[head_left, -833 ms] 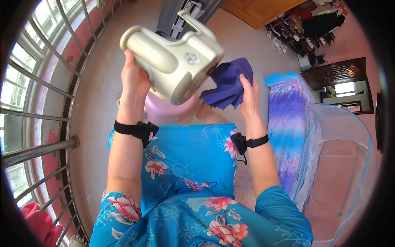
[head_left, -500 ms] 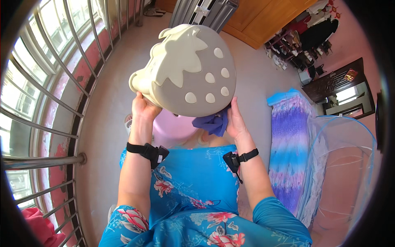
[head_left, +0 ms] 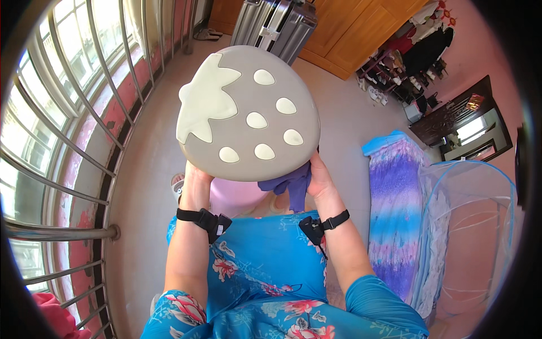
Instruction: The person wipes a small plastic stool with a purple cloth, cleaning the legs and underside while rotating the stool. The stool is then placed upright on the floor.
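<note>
A strawberry-shaped stool (head_left: 248, 113) is held up in front of me, its grey top with cream leaf and seed shapes facing me. My left hand (head_left: 197, 174) grips its lower left edge, the fingers hidden beneath. At the lower right edge, my right hand (head_left: 319, 178) supports it, fingers partly out of sight behind. A purple cloth (head_left: 291, 185) hangs beneath the stool against my right hand. Below, between my legs, is a rounded pink plastic object (head_left: 234, 196), mostly covered by the stool.
Metal railings (head_left: 107, 164) line the window on the left. A grey suitcase (head_left: 274, 31) stands ahead, beside a wooden cabinet (head_left: 339, 42). On the right are a bed with a blue and purple cover (head_left: 392, 198), a mesh tent (head_left: 474, 226) and a shoe rack (head_left: 384, 73).
The stool has tilted so its top faces me more fully, hiding its side, and it has come slightly lower. Both hands have moved down a little with it.
</note>
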### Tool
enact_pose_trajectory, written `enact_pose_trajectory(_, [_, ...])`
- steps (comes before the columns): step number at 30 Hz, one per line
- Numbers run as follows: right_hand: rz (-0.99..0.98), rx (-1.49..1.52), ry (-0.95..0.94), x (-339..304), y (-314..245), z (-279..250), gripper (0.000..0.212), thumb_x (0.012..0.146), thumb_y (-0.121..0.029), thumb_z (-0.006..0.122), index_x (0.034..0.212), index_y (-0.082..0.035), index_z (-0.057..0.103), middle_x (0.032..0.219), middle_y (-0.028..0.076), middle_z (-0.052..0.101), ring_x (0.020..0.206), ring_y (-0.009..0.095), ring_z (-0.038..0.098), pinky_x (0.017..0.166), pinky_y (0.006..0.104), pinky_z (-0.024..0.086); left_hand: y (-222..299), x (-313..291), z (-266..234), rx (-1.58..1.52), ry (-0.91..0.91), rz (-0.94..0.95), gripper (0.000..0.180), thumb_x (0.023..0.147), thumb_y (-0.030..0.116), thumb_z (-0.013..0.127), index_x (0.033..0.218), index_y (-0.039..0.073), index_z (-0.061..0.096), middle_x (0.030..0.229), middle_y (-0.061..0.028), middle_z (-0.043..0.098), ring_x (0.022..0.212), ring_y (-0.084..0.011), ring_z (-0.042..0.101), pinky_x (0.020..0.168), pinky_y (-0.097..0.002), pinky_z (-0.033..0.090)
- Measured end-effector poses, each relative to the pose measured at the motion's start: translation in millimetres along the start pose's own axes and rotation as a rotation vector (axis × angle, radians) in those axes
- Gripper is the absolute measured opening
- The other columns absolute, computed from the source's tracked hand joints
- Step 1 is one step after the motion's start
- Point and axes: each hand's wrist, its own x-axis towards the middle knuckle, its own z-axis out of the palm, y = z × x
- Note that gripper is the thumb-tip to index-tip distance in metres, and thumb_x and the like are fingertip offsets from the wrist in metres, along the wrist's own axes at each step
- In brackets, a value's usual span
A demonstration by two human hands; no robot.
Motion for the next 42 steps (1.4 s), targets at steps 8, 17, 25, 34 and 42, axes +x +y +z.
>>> enact_pose_trajectory(8, [-0.123, 0.034, 0.017, 16.0, 16.9, 16.7, 0.063, 0.095, -0.05, 0.066, 0.144, -0.013, 0.051, 0.141, 0.006, 0.059, 0.13, 0.023, 0.055, 0.111, 0.0441, 0.046, -17.1, -18.8, -2.6, -0.159, -0.215, -0.344, 0.071, 0.103, 0.063, 0.033, 0.155, 0.014, 0.037, 0.159, -0.0098, 0.041, 0.142, -0.0328, 0.043, 0.113, -0.0537, 0.039])
enact_pose_trajectory(17, [-0.041, -0.205, 0.144, 6.4, 31.4, -0.2, 0.061, 0.098, -0.045, 0.068, 0.143, -0.008, 0.049, 0.136, 0.009, 0.058, 0.123, 0.023, 0.058, 0.104, 0.0435, 0.05, -26.5, -16.3, 3.2, -0.155, -0.101, -0.073, 0.071, 0.101, 0.067, 0.032, 0.151, 0.018, 0.044, 0.157, -0.007, 0.044, 0.142, -0.0319, 0.043, 0.115, -0.054, 0.037])
enact_pose_trajectory(25, [-0.65, -0.979, 0.305, -23.7, -6.5, 52.3, 0.035, 0.095, -0.016, 0.059, 0.128, -0.002, 0.057, 0.128, 0.014, 0.059, 0.12, 0.026, 0.058, 0.098, 0.0416, 0.048, -11.2, -10.4, 7.0, -0.016, 0.059, 0.212, 0.072, 0.103, 0.067, 0.026, 0.152, 0.017, 0.042, 0.158, -0.0064, 0.041, 0.145, -0.0286, 0.039, 0.119, -0.0476, 0.035])
enact_pose_trajectory(34, [-1.079, -1.615, 0.171, 35.0, -36.0, 72.7, 0.042, 0.071, 0.006, 0.064, 0.109, -0.012, 0.064, 0.11, 0.011, 0.061, 0.098, 0.037, 0.063, 0.084, 0.0456, 0.052, -20.9, -19.2, 7.5, 0.037, -0.006, 0.097, 0.065, 0.107, 0.06, 0.024, 0.152, 0.017, 0.042, 0.155, -0.0067, 0.045, 0.14, -0.0289, 0.045, 0.114, -0.0473, 0.042])
enact_pose_trajectory(42, [-0.945, -1.673, -0.247, -27.6, 18.7, 103.9, 0.03, 0.074, 0.002, 0.063, 0.099, -0.014, 0.066, 0.106, 0.005, 0.059, 0.096, 0.028, 0.067, 0.078, 0.0398, 0.055, -22.9, -2.5, -9.0, 0.148, 0.002, 0.219, 0.067, 0.107, 0.06, 0.024, 0.15, 0.013, 0.046, 0.151, -0.0098, 0.05, 0.136, -0.0304, 0.05, 0.113, -0.0471, 0.044])
